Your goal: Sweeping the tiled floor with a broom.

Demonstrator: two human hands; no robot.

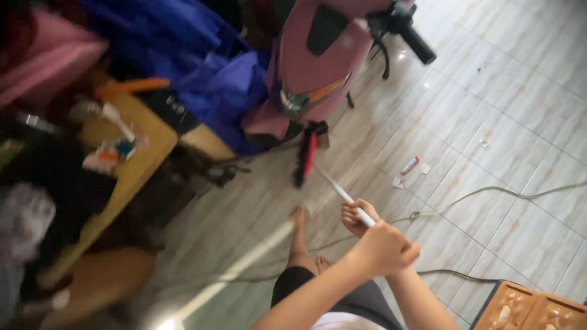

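Both hands (382,247) are closed together on the near end of a white broom handle (342,194), which runs up-left to its red-and-black brush head (306,160) on the tiled floor (489,122).

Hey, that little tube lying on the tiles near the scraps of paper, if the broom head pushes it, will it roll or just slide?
The small tube looks round and lies on its side on smooth tile floor, so it would probably roll rather than drag. It seems small and likely light, so the broom might flick it. The paper scraps beside it would likely just slide.
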